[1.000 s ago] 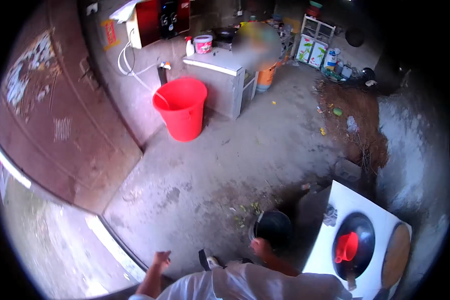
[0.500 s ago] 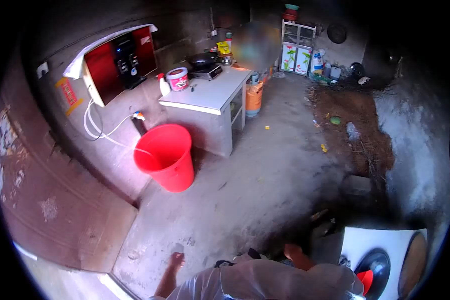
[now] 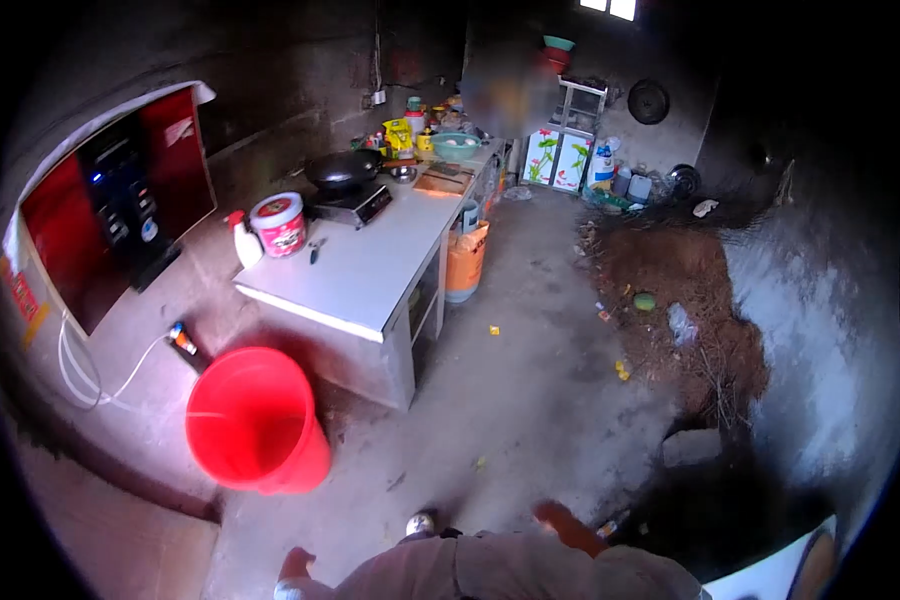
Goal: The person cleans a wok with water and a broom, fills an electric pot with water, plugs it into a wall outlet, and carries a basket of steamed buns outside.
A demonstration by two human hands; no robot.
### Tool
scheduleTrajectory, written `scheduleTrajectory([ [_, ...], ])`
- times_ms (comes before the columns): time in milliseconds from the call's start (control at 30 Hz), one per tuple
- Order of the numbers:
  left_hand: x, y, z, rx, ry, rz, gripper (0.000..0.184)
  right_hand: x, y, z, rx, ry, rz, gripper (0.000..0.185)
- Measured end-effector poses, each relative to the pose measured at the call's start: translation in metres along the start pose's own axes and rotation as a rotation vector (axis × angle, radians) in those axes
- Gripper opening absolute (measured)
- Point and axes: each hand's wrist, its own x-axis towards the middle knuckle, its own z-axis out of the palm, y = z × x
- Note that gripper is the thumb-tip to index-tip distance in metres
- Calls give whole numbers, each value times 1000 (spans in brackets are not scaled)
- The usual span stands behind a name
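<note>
My left hand (image 3: 297, 563) hangs low at the bottom of the head view, loosely held, its thumb apart and nothing seen in it. The red bucket (image 3: 315, 450) is the nearest thing to it, standing on the floor ahead, with a thin pale hose reaching into it. My right hand (image 3: 558, 520) hangs over the floor to the right, fingers loose, and I see nothing in it. Neither hand touches an object. One shoe (image 3: 421, 523) shows between them.
A white-topped counter (image 3: 340, 285) carries a pink-and-white tub (image 3: 278, 226), a spray bottle (image 3: 244, 241) and a black wok (image 3: 340, 170) on a cooker. An orange sack (image 3: 466, 260) stands beside it. Dirt and twigs (image 3: 660, 270) cover the floor at right, near a block (image 3: 692, 447).
I have moved forward: the bucket and counter appear closer and lower left. The white appliance at lower right has mostly left view. Both hands still hang at my sides.
</note>
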Motion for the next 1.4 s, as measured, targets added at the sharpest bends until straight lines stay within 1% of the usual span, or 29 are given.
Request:
scheduleTrajectory([
  [33,25,43,-19,49,-41,-4,46,15,65,64,190,303,-247,27],
  [67,59,91,-35,105,-192,44,55,-8,78,48,144,101,-161,31],
  [100,121,128,-31,160,-115,298,63,-32,91,32,77,-102,-82,35],
  [133,128,204,-51,370,-105,327,66,-37,108,20,137,-153,25,35],
  [200,155,325,-67,287,96,682,55,-20,131,-6,314,-121,198,35],
  [267,129,457,-103,191,155,1008,38,15,152,-33,464,-71,311,34],
  [333,155,555,-96,-12,269,1162,35,66,175,-67,573,-15,354,34],
  [367,158,593,-99,-17,262,1157,35,92,187,-85,607,9,357,34],
  [433,152,674,-114,280,-6,1080,32,150,218,-131,648,66,332,34],
  [467,148,691,-111,110,30,997,32,177,231,-160,654,98,309,34],
  [533,151,721,-126,197,-163,968,35,227,260,-222,641,169,239,34],
  [600,190,738,-128,364,-57,987,37,279,286,-298,609,331,126,34],
  [667,218,754,-144,316,-174,889,39,322,305,-386,554,586,-23,34],
  [700,221,768,-157,364,-163,699,41,348,318,-429,545,683,-81,34],
  [733,210,785,-178,374,-143,582,43,373,330,-471,572,718,-114,34],
  [800,262,788,-178,372,-50,656,44,451,369,-542,803,568,-155,32],
  [833,277,810,-185,434,-181,514,45,490,389,-575,915,493,-162,32],
  [867,299,830,-192,496,-307,369,46,507,395,-609,972,700,-263,30],
  [933,344,875,-198,523,-362,304,47,514,401,-657,794,870,-227,31],
  [967,353,910,-218,577,-289,390,46,516,411,-680,558,825,-92,32],
  [1000,356,944,-229,625,-225,479,44,537,433,-673,698,665,-6,31],
  [1033,419,944,-206,523,131,876,45,557,466,-630,823,478,92,30],
  [1067,420,1012,-229,487,-278,477,36,570,497,-591,903,278,119,31],
  [1100,428,1065,-235,358,-222,523,32,559,509,-598,800,156,182,31],
  [1133,426,1134,-254,494,-107,606,32,555,516,-621,727,112,228,30],
  [1167,437,1182,-259,534,-31,877,32,554,527,-634,710,74,278,30],
  [1200,404,1246,-296,336,-58,824,31,563,537,-652,717,56,312,30],
  [1267,444,1345,-297,321,22,1309,32,589,559,-692,738,51,346,30],
  [1400,416,1511,-343,13,-119,1259,28,665,609,-761,767,52,379,29],
])
